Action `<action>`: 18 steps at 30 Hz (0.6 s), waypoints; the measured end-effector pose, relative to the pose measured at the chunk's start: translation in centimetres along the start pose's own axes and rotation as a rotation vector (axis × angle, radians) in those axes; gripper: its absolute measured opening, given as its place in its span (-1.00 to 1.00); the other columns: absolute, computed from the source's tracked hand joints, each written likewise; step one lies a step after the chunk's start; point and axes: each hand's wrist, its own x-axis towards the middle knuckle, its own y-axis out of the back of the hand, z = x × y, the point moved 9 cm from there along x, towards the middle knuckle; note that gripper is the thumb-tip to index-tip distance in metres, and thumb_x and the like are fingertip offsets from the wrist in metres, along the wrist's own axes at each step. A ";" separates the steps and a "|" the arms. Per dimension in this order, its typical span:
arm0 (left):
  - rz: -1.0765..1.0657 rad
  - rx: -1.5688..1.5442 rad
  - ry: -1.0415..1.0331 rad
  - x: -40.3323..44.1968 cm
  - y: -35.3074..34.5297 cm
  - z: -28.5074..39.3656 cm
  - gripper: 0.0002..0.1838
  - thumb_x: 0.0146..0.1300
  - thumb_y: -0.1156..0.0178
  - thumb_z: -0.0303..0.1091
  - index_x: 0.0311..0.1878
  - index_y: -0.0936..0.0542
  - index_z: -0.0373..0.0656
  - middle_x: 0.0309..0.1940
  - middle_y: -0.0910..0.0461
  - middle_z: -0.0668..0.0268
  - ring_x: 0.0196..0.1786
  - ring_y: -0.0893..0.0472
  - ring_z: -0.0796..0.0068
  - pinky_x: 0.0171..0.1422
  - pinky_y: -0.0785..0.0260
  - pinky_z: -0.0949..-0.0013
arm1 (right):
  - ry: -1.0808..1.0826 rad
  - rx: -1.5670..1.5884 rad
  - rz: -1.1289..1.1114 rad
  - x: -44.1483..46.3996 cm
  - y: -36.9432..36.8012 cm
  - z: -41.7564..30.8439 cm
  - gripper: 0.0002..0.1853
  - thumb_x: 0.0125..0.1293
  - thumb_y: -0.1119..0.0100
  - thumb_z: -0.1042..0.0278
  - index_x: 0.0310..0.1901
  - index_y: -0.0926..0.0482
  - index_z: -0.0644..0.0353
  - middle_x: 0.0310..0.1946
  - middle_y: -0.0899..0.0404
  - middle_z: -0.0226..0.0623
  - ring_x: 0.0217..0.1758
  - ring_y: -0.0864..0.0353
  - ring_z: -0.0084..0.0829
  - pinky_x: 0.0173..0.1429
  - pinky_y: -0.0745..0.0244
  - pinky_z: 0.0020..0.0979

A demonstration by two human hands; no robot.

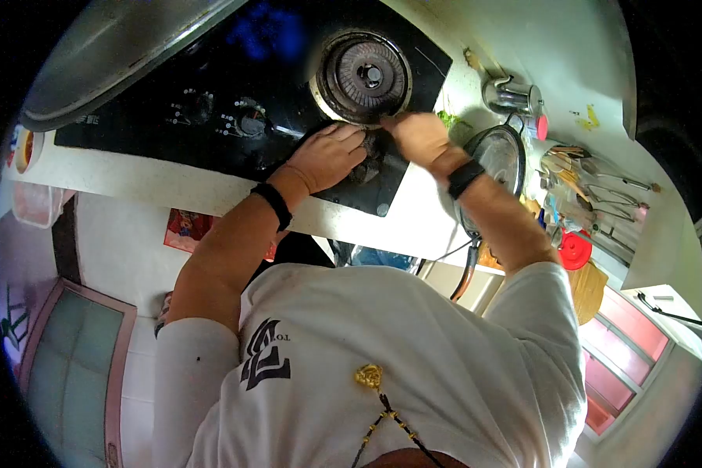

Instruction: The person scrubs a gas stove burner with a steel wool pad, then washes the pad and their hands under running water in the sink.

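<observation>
My left hand (331, 156) presses its fingers over a dark grey, grimy piece (370, 160) on the front right of the black glass cooktop (210, 148). The exact kind of this piece is unclear, as the hand covers part of it. Close by on the right, my right hand (421, 136) is closed, its fingertips at the piece's far side, near the burner's rim. What it grips is hidden, and the right forearm is slightly blurred. Just beyond both hands sits the round gas burner (366, 74), with its ribbed centre exposed. A control knob (251, 121) lies left of my left hand.
Right of the cooktop stands a lidded pan (495, 160), its handle (466, 269) jutting toward me. Behind it is a metal kettle (513, 97). Utensils (593, 187) and a red lid (575, 249) crowd the far right. A large curved metal edge (117, 101) overhangs the upper left.
</observation>
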 end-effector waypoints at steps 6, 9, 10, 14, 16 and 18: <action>-0.014 -0.020 0.024 0.2 0.4 -0.3 -0.85 0.13 -0.20 -0.40 -0.23 -0.60 -0.19 0.09 -0.60 0.16 0.24 -0.53 0.15 0.36 -0.39 0.13 | -0.106 0.339 0.267 -0.6 -0.5 0.1 -0.78 0.38 -0.06 0.27 -0.08 -0.70 -0.12 -0.37 -0.70 -0.12 -0.28 -0.72 -0.03 -0.24 -0.60 -0.05; 0.032 -0.022 -0.001 -0.2 0.6 0.1 -0.85 0.12 -0.19 -0.41 -0.23 -0.60 -0.19 0.05 -0.61 0.17 0.22 -0.54 0.15 0.33 -0.43 0.15 | -0.104 0.507 0.339 -0.4 -1.3 0.1 -0.81 0.36 -0.13 0.22 -0.09 -0.70 -0.15 -0.36 -0.70 -0.11 -0.29 -0.72 -0.04 -0.23 -0.60 -0.05; 0.007 -0.025 0.006 0.0 0.3 0.0 -0.85 0.10 -0.20 -0.42 -0.23 -0.60 -0.19 0.06 -0.61 0.17 0.23 -0.54 0.15 0.31 -0.45 0.16 | -0.115 0.520 0.369 0.2 -0.8 -0.7 -0.81 0.37 -0.13 0.20 -0.09 -0.70 -0.14 -0.36 -0.70 -0.11 -0.28 -0.72 -0.03 -0.22 -0.60 -0.06; -0.049 -0.060 0.002 -0.3 -0.1 -0.6 -0.84 0.07 -0.20 -0.44 -0.24 -0.60 -0.20 0.08 -0.61 0.16 0.23 -0.54 0.16 0.29 -0.47 0.16 | -0.176 0.590 0.382 2.0 0.2 -2.1 -0.82 0.37 -0.16 0.20 -0.08 -0.70 -0.11 -0.34 -0.71 -0.11 -0.26 -0.71 0.00 -0.21 -0.60 -0.08; -0.031 -0.040 -0.019 -0.4 0.8 -0.5 -0.84 0.07 -0.20 -0.45 -0.24 -0.60 -0.20 0.06 -0.61 0.16 0.23 -0.54 0.16 0.28 -0.47 0.15 | -0.157 0.561 0.356 1.4 -0.1 -2.1 -0.82 0.38 -0.17 0.23 -0.06 -0.70 -0.08 -0.32 -0.71 -0.12 -0.26 -0.70 -0.01 -0.20 -0.60 -0.10; -0.019 -0.007 -0.042 -0.5 1.8 -0.8 -0.83 0.06 -0.21 -0.44 -0.24 -0.61 -0.20 0.03 -0.61 0.18 0.21 -0.55 0.15 0.28 -0.46 0.15 | -0.155 0.572 0.390 0.9 -0.1 -2.3 -0.82 0.37 -0.17 0.23 -0.07 -0.70 -0.07 -0.31 -0.71 -0.12 -0.26 -0.70 -0.01 -0.20 -0.60 -0.09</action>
